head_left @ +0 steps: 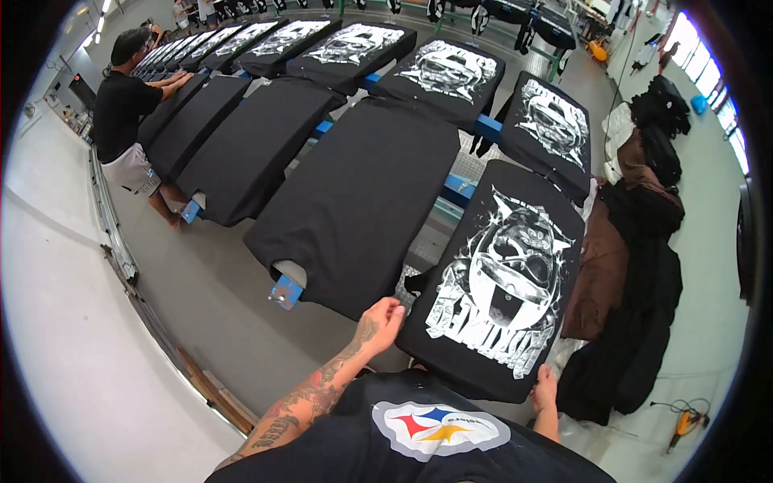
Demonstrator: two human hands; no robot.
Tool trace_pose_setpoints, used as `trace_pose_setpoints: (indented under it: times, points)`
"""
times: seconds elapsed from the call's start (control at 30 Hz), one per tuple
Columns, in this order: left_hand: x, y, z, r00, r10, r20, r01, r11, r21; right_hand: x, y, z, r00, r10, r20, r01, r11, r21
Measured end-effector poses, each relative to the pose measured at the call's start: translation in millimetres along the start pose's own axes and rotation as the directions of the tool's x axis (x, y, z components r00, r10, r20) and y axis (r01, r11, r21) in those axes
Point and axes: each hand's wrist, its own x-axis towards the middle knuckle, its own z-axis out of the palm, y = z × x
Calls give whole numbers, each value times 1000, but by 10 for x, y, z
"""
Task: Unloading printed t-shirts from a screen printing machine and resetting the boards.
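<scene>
Right in front of me a black T-shirt [483,354] lies stretched over a sloping flat board, with a large white-and-grey skull print on it. My left hand [383,322] is beside its left edge, fingers curled together; whether cloth is between them does not show. At the lower right corner my right hand [546,388] grips the shirt's edge, its fingers partly hidden behind the cloth. To the left, a plain black T-shirt [362,193] covers the neighbouring board, and a blue metal board end [286,292] shows at its neck opening.
More boards with black shirts run into the distance in two rows, the far row printed [451,72]. A co-worker [125,105] leans over the boards at the far left. Black and brown cloth [620,298] lies heaped on my right, near an orange corded tool [686,423] on the floor.
</scene>
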Motion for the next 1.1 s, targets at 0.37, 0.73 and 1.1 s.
trace_pose_setpoints:
  times: [0.37,0.73,1.1]
  points:
    - [120,-165,561,823,-344,452,568,505,-650,-361,-56,15,982,-176,-74,177,984,2]
    - [-331,496,563,989,116,-96,-125,988,-89,-791,-419,377,741,-669,52,629,666,-401]
    - [-666,489,527,978,203,-40,-207,974,-97,-2040,-22,407,498,-654,569,866,352,-354]
